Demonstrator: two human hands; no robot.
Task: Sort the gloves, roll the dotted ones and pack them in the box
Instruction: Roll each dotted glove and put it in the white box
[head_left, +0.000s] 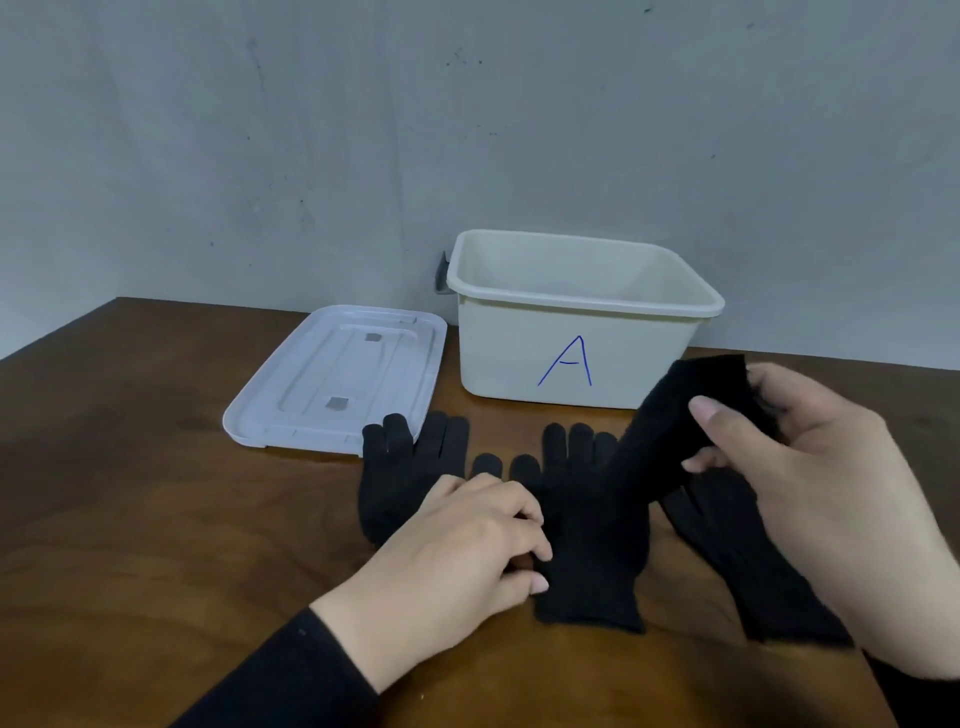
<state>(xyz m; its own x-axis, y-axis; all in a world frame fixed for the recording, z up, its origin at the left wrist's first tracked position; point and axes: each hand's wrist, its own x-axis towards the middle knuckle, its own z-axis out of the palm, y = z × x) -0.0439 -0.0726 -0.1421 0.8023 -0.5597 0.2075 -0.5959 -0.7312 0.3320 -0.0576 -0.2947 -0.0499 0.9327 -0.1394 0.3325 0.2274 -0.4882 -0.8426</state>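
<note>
I can't see dots on any glove (592, 545); the black knit is too dark to tell. My left hand (457, 551) covers part of the leftmost glove (400, 467). My right hand (831, 499) hides part of the lifted glove (675, 421) and runs off the right edge. The box (571, 353) floor is out of sight.

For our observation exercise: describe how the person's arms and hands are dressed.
Both hands are bare: the left hand and right hand show no rings or watch. A black long sleeve covers the left forearm to the wrist. The right sleeve is barely visible.
</note>
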